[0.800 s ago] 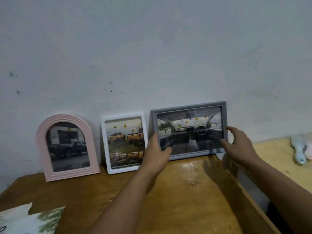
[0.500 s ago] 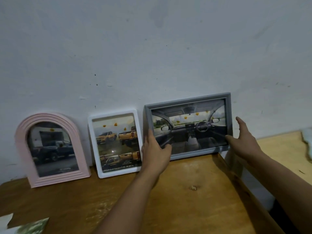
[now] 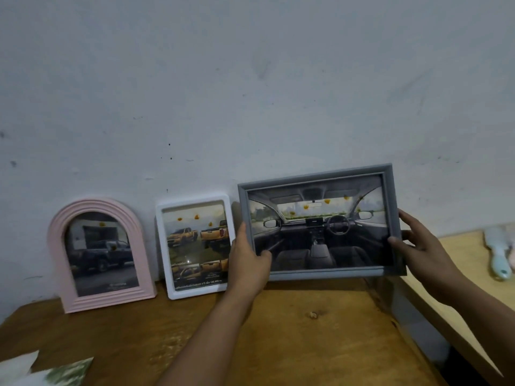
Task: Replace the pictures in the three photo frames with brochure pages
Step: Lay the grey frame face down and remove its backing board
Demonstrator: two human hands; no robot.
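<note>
grey frame [image 3: 320, 174] lifted higher, tilted

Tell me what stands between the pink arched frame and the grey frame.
In the head view, the white frame with yellow pickup trucks stands between the pink arched frame and the grey frame.

A: Background items?
B: Brown wooden surface [image 3: 306, 344] w/ a small knot; pale scuffed wall [image 3: 250, 79] behind.
A: Right side?
B: Lighter wood surface [image 3: 471, 263], adjacent, holding a light-blue brush [image 3: 498, 254]. Loose paper sheets [image 3: 41, 371] at bottom-left corner.
</note>
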